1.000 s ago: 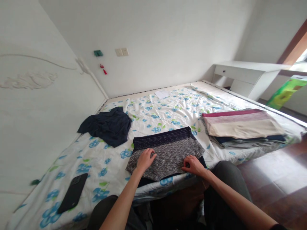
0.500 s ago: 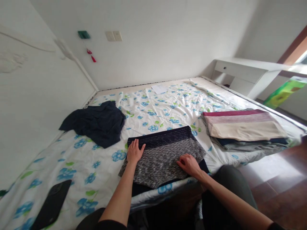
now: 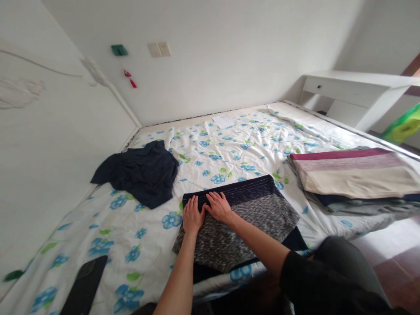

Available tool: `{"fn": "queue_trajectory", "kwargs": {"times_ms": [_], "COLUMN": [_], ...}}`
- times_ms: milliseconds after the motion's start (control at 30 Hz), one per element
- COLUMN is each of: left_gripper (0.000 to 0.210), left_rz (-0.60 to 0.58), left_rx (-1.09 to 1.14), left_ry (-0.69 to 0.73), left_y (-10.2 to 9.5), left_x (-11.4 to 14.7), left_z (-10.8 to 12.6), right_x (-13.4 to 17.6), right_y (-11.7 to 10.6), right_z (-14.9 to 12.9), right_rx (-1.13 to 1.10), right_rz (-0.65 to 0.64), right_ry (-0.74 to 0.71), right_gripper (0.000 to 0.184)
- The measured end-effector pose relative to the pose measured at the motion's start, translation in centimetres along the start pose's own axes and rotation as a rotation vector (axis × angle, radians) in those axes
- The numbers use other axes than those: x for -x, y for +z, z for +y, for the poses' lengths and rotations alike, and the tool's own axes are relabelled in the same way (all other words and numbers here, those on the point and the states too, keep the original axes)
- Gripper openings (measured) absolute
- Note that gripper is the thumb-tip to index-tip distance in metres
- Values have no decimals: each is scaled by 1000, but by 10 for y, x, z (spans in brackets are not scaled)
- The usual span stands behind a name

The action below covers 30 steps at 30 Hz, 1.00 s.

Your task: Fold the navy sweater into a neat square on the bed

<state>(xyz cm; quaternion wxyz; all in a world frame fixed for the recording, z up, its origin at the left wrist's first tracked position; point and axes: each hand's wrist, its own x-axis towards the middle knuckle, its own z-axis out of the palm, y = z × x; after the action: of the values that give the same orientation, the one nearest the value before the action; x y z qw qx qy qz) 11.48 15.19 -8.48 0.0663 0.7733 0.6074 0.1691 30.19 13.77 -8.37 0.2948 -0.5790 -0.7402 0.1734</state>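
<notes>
A folded knit garment (image 3: 249,218), dark navy along its far edge and speckled grey below, lies flat near the bed's front edge. My left hand (image 3: 193,216) rests flat on its upper left part, fingers stretched toward the navy band. Right beside it my right hand (image 3: 218,206) also lies flat on the cloth, the two thumbs close together. Neither hand grips anything. Some navy cloth (image 3: 295,240) sticks out from under the garment at its lower right.
A crumpled dark navy garment (image 3: 141,170) lies on the left of the flowered bedsheet (image 3: 210,164). To the right sits a stack of folded clothes (image 3: 354,175), burgundy and beige on top. A black phone (image 3: 85,284) is at lower left. White paper (image 3: 224,121) lies near the wall.
My right hand has moved left across the garment, from its lower right part to beside my left hand, and its fingers have straightened. The view has shifted slightly to the left.
</notes>
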Motion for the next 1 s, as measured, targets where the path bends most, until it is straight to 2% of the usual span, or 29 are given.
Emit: {"fn": "queue_trajectory", "kwargs": {"times_ms": [100,200,367,500,667,733,800,900,1000], "left_gripper": [69,71,71,72,72,72,72,72,71], "left_rz": [22,41,105,120,127,123,119,117,117], "left_rx": [-7,-10,-11,-15,-12,-13,-12,-11,-8], "left_ry": [5,10,27,43,41,40,42,42,41], "left_y": [1,2,7,9,9,8,8,8,9], "left_x": [0,0,-2,-4,-5,-5,-5,-6,-6], "left_z": [0,1,0,-3,-4,-3,-3,-3,-4], "right_x": [-2,3,24,52,93,103,106,100,88], "right_y": [-8,-34,-83,-126,-176,-184,-185,-185,-193], "right_z": [9,30,81,137,210,229,242,257,271], "right_rx": [66,101,168,222,270,236,161,37,-111], "right_rz": [-141,-228,-248,-226,-159,-145,-107,92,270], "right_ry": [-21,-63,13,94,354,426,433,463,663], "right_gripper": [57,63,69,69,67,66,64,66,82]}}
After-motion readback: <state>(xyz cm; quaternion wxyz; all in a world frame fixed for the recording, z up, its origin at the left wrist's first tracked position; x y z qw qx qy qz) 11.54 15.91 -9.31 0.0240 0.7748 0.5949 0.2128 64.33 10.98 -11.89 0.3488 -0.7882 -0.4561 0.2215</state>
